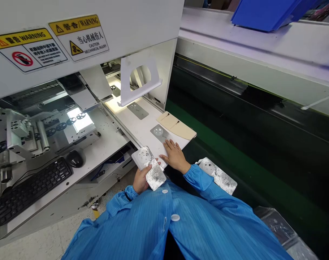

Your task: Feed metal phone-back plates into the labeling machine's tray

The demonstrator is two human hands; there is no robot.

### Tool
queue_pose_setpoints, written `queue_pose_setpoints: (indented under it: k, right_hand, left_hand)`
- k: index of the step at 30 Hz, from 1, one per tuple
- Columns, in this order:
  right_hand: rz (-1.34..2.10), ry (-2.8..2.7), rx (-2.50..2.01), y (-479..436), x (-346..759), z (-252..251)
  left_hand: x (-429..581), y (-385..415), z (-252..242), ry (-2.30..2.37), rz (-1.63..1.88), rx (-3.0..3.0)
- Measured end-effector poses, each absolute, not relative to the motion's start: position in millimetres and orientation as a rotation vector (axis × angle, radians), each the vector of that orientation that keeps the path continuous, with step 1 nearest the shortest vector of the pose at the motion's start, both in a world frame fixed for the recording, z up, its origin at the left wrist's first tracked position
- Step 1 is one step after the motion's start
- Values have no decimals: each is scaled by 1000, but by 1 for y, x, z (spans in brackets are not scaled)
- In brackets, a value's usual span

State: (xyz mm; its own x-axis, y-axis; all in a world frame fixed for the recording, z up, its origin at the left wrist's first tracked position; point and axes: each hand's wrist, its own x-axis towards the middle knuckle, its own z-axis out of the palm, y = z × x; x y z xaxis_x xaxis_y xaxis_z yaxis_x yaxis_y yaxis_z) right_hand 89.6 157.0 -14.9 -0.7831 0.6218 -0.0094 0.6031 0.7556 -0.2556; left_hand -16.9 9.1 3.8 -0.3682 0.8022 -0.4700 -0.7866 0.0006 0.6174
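Observation:
A silvery phone-shaped plate [156,175] with round holes at its top is gripped in my left hand [142,178], thumb across its face. My right hand [175,156] lies with fingers spread on the lower end of a grey plate [159,132] on the white conveyor board [137,131]. Farther up the board lies another grey plate [137,111], and one more [115,90] sits in the lit opening of the machine. Beside my right forearm rests a shiny silver plate [225,180], partly hidden by the sleeve.
A cream panel [176,125] edges the board on the right. At left are a black keyboard [34,187] and mouse [74,159]. The machine housing [142,25] overhangs the board. A dark belt [234,144] runs at right, and a blue bin [264,14] stands above.

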Motion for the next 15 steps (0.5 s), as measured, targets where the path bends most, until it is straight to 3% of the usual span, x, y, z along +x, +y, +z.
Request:
queue_pose_setpoints:
  k: [15]
  right_hand:
    - [348,-2877,-1061,165,92,-14]
  left_hand:
    - [-18,12,12,1047,1614,27]
